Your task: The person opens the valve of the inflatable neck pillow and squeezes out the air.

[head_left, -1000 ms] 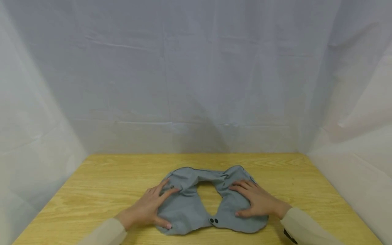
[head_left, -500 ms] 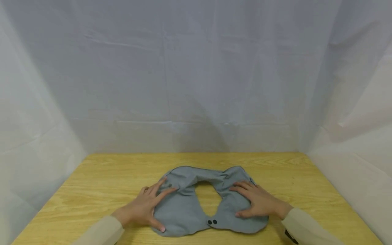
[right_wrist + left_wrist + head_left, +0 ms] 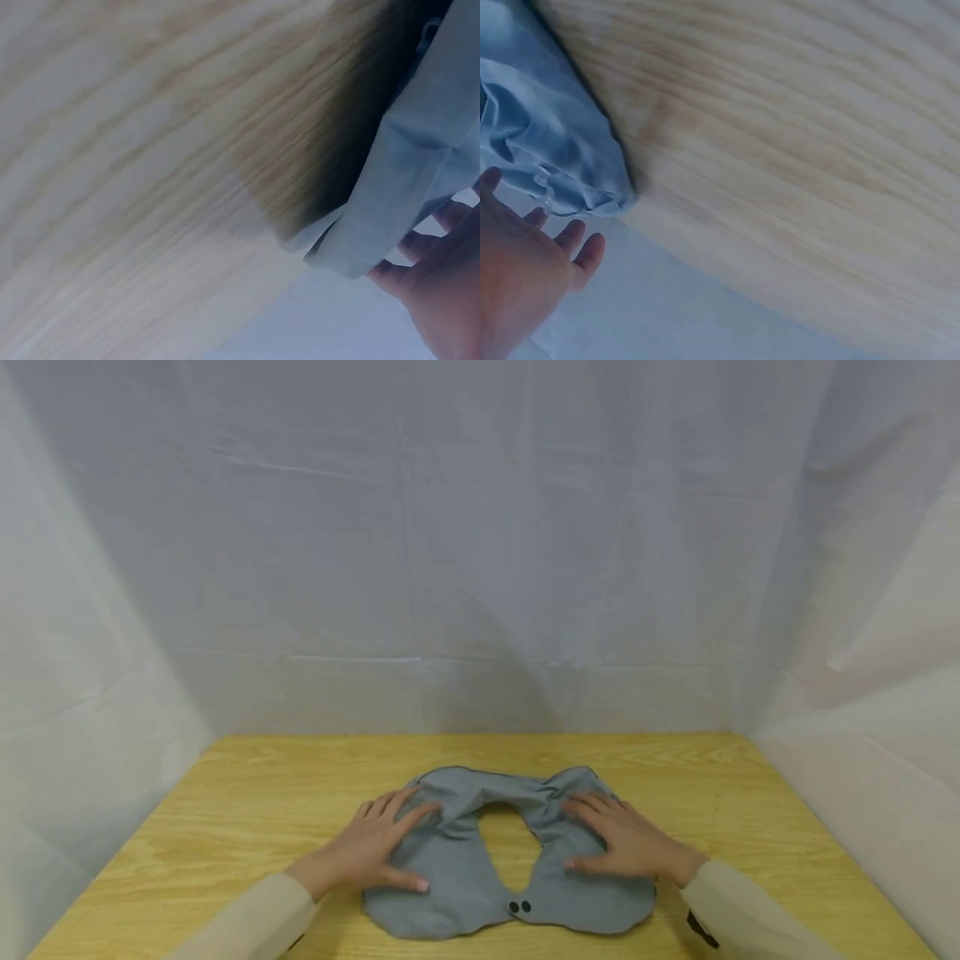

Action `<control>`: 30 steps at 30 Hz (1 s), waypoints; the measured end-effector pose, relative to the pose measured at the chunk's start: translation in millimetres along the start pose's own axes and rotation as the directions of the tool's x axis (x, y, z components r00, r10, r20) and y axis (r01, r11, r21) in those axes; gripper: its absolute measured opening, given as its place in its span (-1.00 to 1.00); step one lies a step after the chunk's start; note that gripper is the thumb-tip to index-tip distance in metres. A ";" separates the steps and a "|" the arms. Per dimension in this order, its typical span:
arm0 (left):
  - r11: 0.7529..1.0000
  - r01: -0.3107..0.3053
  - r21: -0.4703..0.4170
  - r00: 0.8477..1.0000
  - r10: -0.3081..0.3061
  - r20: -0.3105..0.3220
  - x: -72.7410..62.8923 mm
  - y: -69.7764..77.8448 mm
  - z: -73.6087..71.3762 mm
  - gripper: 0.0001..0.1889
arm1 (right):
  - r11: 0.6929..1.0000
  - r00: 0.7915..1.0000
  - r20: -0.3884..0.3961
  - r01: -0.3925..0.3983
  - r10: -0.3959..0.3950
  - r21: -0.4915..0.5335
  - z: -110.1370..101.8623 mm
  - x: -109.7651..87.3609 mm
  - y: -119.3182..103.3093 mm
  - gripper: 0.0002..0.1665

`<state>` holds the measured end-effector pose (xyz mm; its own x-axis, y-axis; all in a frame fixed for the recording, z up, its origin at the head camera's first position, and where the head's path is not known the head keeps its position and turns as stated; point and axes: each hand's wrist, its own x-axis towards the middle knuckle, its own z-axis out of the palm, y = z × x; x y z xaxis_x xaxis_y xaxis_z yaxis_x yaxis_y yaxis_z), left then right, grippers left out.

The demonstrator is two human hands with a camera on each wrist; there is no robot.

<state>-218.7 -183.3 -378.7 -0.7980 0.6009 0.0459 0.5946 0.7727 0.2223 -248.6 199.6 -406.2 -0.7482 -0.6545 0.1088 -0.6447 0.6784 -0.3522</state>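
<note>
A flat, wrinkled grey neck pillow [image 3: 461, 893] lies on the table in the head view, curved round a central opening. Two black snaps [image 3: 519, 907] join its near ends. In the left wrist view a small clear valve [image 3: 543, 178] shows on the cloth. My left hand [image 3: 363, 853] is over the pillow's left lobe with fingers spread. On the other side my right hand [image 3: 630, 841] has its fingers extended over the right lobe. The right wrist view shows those fingertips at the cloth's edge [image 3: 360, 240].
The pillow sits near the front of a wooden table [image 3: 270, 793]. White sheeting [image 3: 480, 568] hangs behind the table and along both sides. Bare wood shows to the left, right and back of the pillow.
The pillow's left lobe has spread slightly left and toward me. My left hand moved outward, then back in over the cloth. My right hand has shifted slightly up and inward.
</note>
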 end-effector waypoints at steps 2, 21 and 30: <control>1.000 -0.004 0.007 1.000 0.004 -0.016 6.6 3.2 0.9 0.01 | 1.000 1.000 -0.015 0.003 -0.003 -0.002 0.1 3.6 -0.1 -0.10; 0.995 0.078 0.056 0.996 -0.081 0.049 31.4 3.0 12.9 0.18 | 0.999 0.999 0.019 -0.041 0.042 -0.027 3.7 16.6 -1.0 -0.03; 0.973 0.195 0.120 0.972 -0.208 0.108 34.4 6.5 8.7 0.20 | 0.991 0.986 0.104 -0.131 0.130 0.007 4.1 19.0 4.7 0.03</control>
<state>-241.5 -155.9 -384.2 -0.8889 0.4456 -0.1064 0.4351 0.8938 0.1084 -265.3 189.0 -409.6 -0.8051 -0.5921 -0.0348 -0.5399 0.7559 -0.3704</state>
